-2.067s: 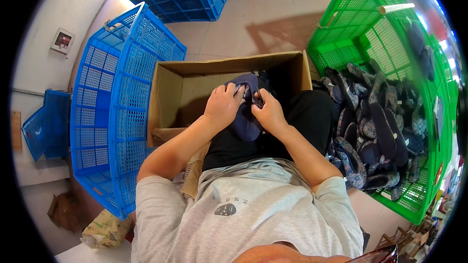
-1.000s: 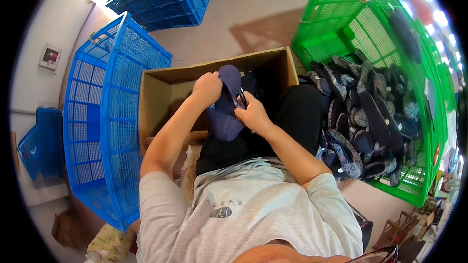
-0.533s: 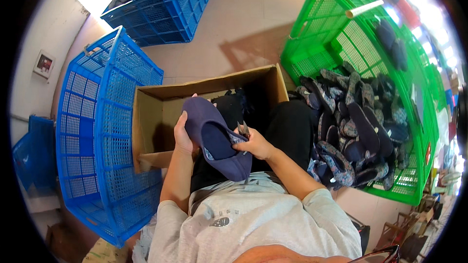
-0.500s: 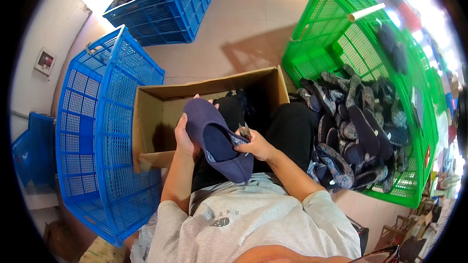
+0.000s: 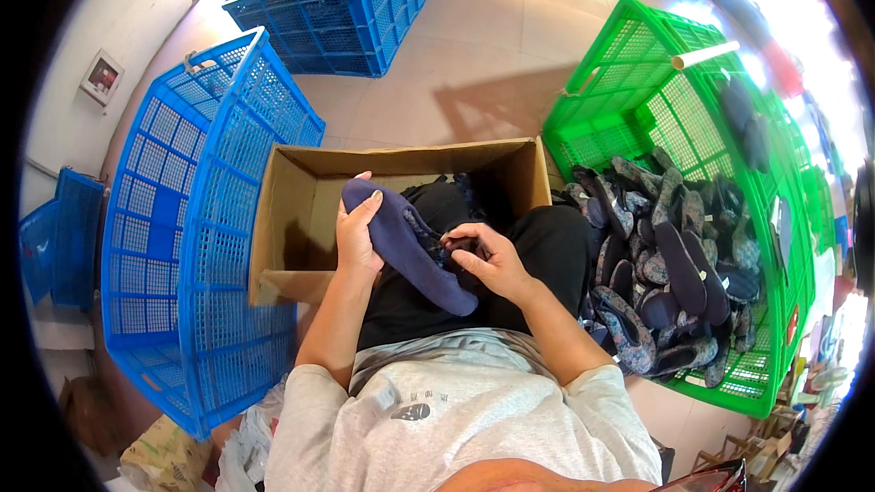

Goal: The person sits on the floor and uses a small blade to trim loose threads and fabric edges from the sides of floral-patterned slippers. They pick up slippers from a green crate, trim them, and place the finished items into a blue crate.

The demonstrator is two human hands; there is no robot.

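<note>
A dark blue slipper (image 5: 406,241) is held sole up over my lap. My left hand (image 5: 357,235) grips its toe end from the left. Fingers of my right hand (image 5: 483,260) pinch at its upper near the middle. Just beyond it stands an open cardboard box (image 5: 301,210) with a few dark slippers at its far right inside. To my right a green crate (image 5: 638,82) holds several more dark and patterned slippers (image 5: 670,264).
A blue crate (image 5: 173,228) lies tipped on its side at my left. Another blue crate (image 5: 346,9) with dark items stands farther back. A smaller blue bin (image 5: 50,237) is by the wall. Bags and paper (image 5: 182,460) lie at lower left.
Both hands lifted the slipper out of the box and brought it back toward my lap. It has turned sole up. My view has tilted a little.
</note>
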